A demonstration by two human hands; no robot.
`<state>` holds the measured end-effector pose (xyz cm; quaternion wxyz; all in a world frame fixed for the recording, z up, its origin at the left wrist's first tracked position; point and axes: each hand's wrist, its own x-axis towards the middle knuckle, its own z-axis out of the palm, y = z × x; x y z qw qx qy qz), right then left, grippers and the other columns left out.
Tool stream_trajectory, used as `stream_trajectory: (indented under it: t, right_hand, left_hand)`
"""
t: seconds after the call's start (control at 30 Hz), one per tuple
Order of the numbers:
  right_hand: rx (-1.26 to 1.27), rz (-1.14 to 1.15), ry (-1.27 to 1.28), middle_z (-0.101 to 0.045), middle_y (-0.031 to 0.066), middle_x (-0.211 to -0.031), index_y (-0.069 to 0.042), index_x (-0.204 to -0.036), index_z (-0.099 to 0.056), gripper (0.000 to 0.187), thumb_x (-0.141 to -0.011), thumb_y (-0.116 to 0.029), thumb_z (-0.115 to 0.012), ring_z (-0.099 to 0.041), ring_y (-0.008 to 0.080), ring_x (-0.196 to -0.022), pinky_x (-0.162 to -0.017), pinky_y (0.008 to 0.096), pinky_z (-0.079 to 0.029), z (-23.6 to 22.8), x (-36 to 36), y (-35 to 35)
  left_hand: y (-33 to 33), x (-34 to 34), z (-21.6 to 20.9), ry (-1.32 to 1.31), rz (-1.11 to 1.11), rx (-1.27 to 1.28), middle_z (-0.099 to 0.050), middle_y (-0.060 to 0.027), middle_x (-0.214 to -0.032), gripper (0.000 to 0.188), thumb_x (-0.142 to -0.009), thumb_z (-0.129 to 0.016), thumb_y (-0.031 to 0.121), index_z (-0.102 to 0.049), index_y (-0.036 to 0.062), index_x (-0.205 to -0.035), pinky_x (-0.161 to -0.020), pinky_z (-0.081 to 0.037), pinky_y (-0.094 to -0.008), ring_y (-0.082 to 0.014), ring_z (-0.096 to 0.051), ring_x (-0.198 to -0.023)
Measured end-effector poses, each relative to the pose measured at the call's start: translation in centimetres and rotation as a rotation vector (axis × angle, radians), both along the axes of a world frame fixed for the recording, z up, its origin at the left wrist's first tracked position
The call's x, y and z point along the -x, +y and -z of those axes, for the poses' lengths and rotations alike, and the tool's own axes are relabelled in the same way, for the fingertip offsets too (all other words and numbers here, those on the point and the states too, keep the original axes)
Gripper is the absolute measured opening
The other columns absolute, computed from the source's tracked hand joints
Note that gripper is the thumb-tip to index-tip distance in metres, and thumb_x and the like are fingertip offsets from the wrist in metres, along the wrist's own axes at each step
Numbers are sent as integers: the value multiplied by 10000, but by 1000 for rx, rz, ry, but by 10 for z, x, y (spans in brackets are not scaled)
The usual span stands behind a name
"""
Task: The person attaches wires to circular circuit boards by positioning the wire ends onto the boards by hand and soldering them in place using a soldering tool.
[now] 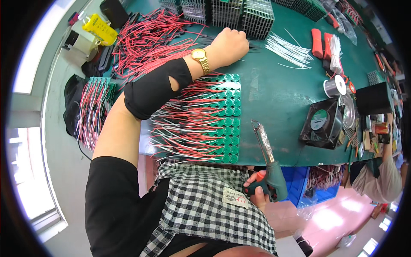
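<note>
My left hand (231, 48), with a gold watch (200, 60) at its wrist, reaches across to the far side of the table. Its fingers are curled down over thin black wires (206, 41); whatever they pinch is hidden under the hand. Low at the table's front edge, my right hand (258, 192) grips a green-handled soldering gun (276, 182), whose metal tip points up and away over the tabletop. Between my arms lies a panel of small round green circuit boards (231, 128), with red and white wires (188, 124) running off its left side.
A heap of red and black wires (145, 40) lies far left. White wires (289, 50) and green board stacks (257, 19) are at the back. To the right stand a solder spool (335, 86) and a fan (321, 122). A blue bin (295, 184) sits below the edge. Another person's sleeve (379, 182) shows far right.
</note>
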<state>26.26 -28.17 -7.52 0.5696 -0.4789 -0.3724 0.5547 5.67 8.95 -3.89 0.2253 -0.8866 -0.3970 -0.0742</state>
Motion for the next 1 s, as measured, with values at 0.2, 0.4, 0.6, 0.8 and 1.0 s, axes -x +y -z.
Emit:
stream_trajectory:
  t: [0.2, 0.4, 0.6, 0.8, 1.0]
  right_hand:
    - [21, 13, 37, -557, 159, -865, -5, -1199, -438, 513, -805, -254, -654, -556, 203, -733, -651, 311, -481, -2, 1, -5]
    - [7, 63, 100, -565, 153, -882, -5, -1199, -457, 481, -816, -214, -658, -560, 202, -766, -660, 310, -468, -21, 6, -2]
    - [17, 75, 87, -567, 152, -881, -6, -1194, -462, 486, -804, -222, -656, -560, 202, -756, -662, 321, -478, -10, 3, -8]
    - [11, 96, 104, -563, 146, -874, -16, -1198, -451, 491, -800, -227, -646, -556, 197, -757, -682, 318, -478, -6, 6, -15]
    - [35, 65, 57, -565, 146, -868, -20, -1196, -447, 486, -808, -235, -646, -546, 195, -767, -687, 306, -462, -18, 12, -12]
  left_hand:
    - [13, 10, -10, -206, -30, 61, -624, -108, -886, 118, -779, -539, 72, -593, 57, -883, -731, -462, -428, -295, -605, -822]
    - [13, 19, -34, -420, 100, 233, -602, -173, -850, 142, -922, -458, 156, -493, 27, -970, -716, -463, -464, -368, -589, -831]
    - [-1, 14, -94, 198, 422, 274, -587, -125, -792, 214, -896, -530, 279, -553, 71, -852, -617, -489, -425, -331, -610, -722]
    - [-43, -14, -93, 738, 399, -80, -598, -12, -776, 117, -736, -611, 182, -666, 128, -647, -547, -481, -300, -178, -627, -723]
    - [-51, -6, -37, 396, 329, 44, -632, -48, -749, 103, -763, -583, 181, -619, 87, -787, -491, -482, -386, -210, -651, -707]
